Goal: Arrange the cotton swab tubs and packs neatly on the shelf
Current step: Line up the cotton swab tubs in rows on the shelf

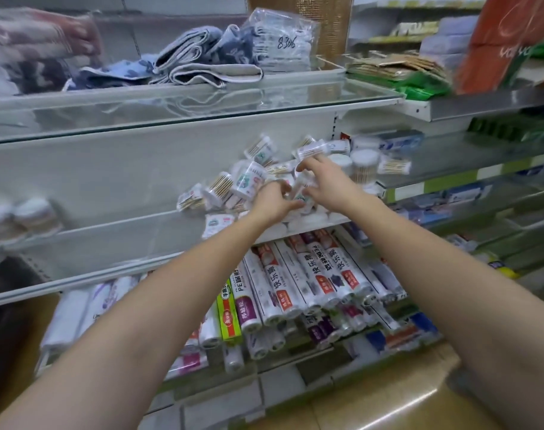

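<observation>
Both hands meet over the jumbled heap of cotton swab tubs (249, 181) on the glass shelf (109, 231), left hand (272, 201) and right hand (321, 181) together gripping one tub (298, 193).

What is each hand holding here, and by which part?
Both the left hand and right hand grip one cotton swab tub by its sides; the exact finger placement is blurred.
</observation>
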Tool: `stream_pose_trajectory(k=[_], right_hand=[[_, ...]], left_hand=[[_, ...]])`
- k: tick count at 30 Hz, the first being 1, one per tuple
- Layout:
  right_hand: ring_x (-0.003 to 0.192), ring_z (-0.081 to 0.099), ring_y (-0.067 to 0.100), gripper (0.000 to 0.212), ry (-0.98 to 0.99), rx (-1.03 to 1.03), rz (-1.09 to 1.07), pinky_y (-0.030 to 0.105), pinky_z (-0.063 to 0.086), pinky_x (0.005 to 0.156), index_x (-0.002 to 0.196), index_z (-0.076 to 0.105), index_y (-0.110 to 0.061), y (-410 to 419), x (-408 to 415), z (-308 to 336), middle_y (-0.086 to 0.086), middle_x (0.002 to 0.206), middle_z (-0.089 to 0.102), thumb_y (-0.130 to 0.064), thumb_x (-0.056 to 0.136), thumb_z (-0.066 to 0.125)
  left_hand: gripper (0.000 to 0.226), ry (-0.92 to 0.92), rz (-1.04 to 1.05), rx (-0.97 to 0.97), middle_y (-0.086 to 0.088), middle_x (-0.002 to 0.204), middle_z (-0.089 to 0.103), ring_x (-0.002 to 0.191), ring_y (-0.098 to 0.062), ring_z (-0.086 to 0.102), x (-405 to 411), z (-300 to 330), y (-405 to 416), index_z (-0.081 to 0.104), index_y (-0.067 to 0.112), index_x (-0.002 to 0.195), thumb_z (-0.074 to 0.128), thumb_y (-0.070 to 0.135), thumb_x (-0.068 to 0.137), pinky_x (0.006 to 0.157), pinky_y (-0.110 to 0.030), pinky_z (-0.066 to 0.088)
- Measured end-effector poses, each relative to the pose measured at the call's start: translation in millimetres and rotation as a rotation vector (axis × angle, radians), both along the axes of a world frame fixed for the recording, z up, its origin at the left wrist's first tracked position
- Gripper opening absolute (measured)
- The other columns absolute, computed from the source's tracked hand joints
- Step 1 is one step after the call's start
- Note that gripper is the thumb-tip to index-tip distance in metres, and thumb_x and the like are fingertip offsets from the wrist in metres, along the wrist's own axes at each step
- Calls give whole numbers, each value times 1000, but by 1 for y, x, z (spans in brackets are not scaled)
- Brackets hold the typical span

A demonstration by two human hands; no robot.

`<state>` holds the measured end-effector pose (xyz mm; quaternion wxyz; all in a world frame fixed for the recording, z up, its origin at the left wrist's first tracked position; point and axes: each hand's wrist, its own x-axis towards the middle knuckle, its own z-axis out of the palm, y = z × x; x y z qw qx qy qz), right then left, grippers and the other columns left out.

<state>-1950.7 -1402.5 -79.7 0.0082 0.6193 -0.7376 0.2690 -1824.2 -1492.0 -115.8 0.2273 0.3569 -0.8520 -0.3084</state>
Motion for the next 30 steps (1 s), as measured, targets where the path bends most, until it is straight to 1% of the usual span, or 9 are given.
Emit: stream_pose_trajectory(k=[7, 11, 14, 17, 20, 24, 26, 28, 30], right_hand=[[115, 54, 24, 40, 1, -13, 8, 40, 49, 95, 127, 54, -19, -7, 3, 0, 5, 133, 50, -14, 90, 69], [114, 55, 24, 38, -3, -24, 17, 43, 51, 95, 124, 55, -20, -10, 4, 1, 4, 130, 52, -17, 89, 70], [119, 54, 24, 37, 10, -43, 45, 42, 45, 101, 124, 57, -16, -15, 8, 4, 6, 128, 56, -18, 90, 69], [119, 55, 24, 39, -6, -90, 63, 36, 45, 100, 127, 57, -11, -22, 18, 9, 8, 128, 59, -19, 91, 69], [116, 58, 23, 38, -18, -118, 92, 31, 44, 95, 127, 58, -11, -35, 34, 12, 7, 127, 62, -24, 92, 69], [113, 58, 27, 34, 15, -172, 167, 34, 44, 96, 121, 62, -8, -58, 64, 12, 11, 120, 62, -24, 91, 69], [116, 58, 29, 34, 52, -177, 211, 39, 45, 99, 121, 63, -10, -69, 82, 12, 11, 121, 64, -25, 91, 67], [119, 57, 29, 40, 66, -163, 254, 40, 45, 100, 125, 61, -12, -79, 101, 11, 10, 125, 64, -28, 90, 67], [125, 53, 27, 54, 83, -117, 301, 36, 43, 104, 134, 56, -13, -87, 122, 10, 10, 133, 60, -34, 86, 71]], left_hand=[[49, 57, 10, 63, -4, 110, 66, 100, -20, 64, -5, -4, -7, 58, 10, 117, 83, 29, 78, 85, -33, 51], [62, 151, 34, 173, -1, 115, 64, 99, -18, 61, -3, -3, -7, 57, 5, 129, 85, 19, 76, 88, -32, 50], [52, 184, 26, 231, 1, 101, 62, 93, -18, 58, 5, 0, -11, 61, 3, 122, 83, 16, 77, 86, -32, 49], [48, 226, 17, 246, -3, 106, 67, 98, -20, 64, 25, 9, -18, 63, 4, 120, 82, 12, 77, 89, -31, 52], [34, 240, 1, 249, -1, 92, 68, 82, -12, 64, 55, 21, -26, 66, 3, 112, 79, 5, 81, 74, -16, 51], [16, 289, 85, 269, -5, 85, 60, 77, -16, 56, 99, 27, -39, 64, 10, 89, 79, 10, 83, 68, -19, 47], [20, 341, 131, 319, 1, 84, 60, 78, -12, 56, 123, 24, -49, 60, 19, 82, 77, 8, 84, 68, -15, 46], [20, 393, 168, 382, 2, 91, 62, 85, -13, 59, 148, 21, -57, 60, 17, 90, 77, 7, 84, 74, -15, 48], [23, 435, 194, 432, 3, 93, 62, 86, -12, 61, 172, 18, -63, 58, 13, 100, 75, 6, 86, 79, -17, 51]])
